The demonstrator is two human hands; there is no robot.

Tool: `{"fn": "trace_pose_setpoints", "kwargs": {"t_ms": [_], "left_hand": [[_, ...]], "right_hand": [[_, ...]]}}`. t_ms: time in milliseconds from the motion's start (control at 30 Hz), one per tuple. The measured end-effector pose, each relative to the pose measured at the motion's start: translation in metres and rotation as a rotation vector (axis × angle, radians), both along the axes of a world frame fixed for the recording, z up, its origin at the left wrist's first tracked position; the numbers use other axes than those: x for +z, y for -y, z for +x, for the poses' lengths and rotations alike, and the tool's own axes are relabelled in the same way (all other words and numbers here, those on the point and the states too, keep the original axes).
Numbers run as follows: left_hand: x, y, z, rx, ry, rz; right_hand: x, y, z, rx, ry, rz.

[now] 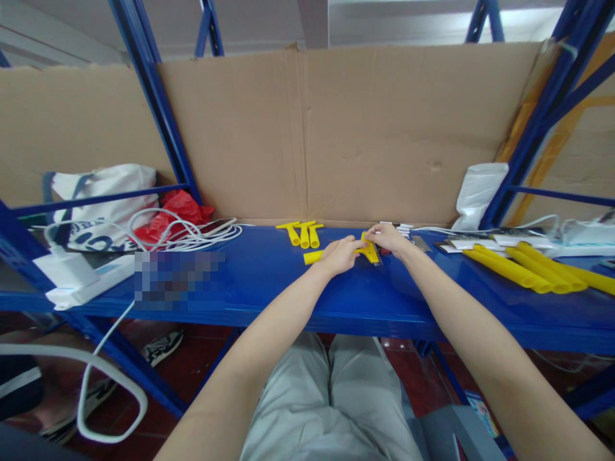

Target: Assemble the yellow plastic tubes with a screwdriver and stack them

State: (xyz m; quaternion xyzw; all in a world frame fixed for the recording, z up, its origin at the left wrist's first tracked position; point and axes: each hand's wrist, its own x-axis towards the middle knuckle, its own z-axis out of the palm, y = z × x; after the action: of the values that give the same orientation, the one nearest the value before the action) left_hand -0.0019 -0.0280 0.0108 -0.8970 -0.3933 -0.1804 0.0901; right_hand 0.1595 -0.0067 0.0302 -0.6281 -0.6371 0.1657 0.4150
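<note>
My left hand [340, 254] is wrapped round the tube-like grip of a yellow T-shaped scraper [313, 257], which lies low over the blue shelf with its wide head to the right. At that head [370, 250], the fingers of my right hand [385, 238] are closed on the upper end; part of it is hidden behind them. A thin dark strip shows along the head's right edge, but I cannot make out what it is. Farther back, three more yellow T-shaped scrapers [304, 235] lie side by side, their hollow grip ends facing me.
Several yellow tubes [538, 269] lie on the blue shelf [269, 288] at right, near flat white-and-black packs [475, 242]. A flat metal plate [421, 243] sits beyond my right wrist. Left are a power strip [96, 282], coiled white cable [206, 238] and red bag [180, 208]. Cardboard [375, 134] stands behind.
</note>
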Motion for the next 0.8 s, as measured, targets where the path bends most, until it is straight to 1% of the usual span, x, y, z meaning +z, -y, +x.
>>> {"fn": "trace_pose_setpoints", "kwargs": {"t_ms": [100, 200, 333, 533, 633, 733, 800], "left_hand": [[0.001, 0.001, 0.000, 0.000, -0.020, 0.006], [0.003, 0.004, 0.000, 0.001, -0.040, 0.016], [0.004, 0.006, 0.000, -0.003, -0.055, 0.024], [0.003, 0.004, 0.001, -0.009, -0.020, 0.001], [0.002, 0.002, 0.001, 0.006, 0.043, -0.016], [0.001, 0.000, 0.000, 0.012, 0.066, -0.024], [0.001, 0.000, 0.000, 0.011, 0.060, -0.026]], "right_hand": [[0.000, -0.003, 0.002, -0.024, 0.070, 0.026], [-0.001, -0.004, 0.004, 0.008, 0.083, 0.065], [-0.003, -0.005, 0.006, 0.046, -0.034, 0.049], [-0.004, -0.010, 0.007, -0.020, -0.231, 0.082], [0.001, -0.005, 0.008, -0.049, -0.226, 0.012], [0.006, 0.002, 0.008, 0.016, -0.176, -0.095], [0.008, 0.006, 0.007, 0.055, -0.165, -0.142]]}}
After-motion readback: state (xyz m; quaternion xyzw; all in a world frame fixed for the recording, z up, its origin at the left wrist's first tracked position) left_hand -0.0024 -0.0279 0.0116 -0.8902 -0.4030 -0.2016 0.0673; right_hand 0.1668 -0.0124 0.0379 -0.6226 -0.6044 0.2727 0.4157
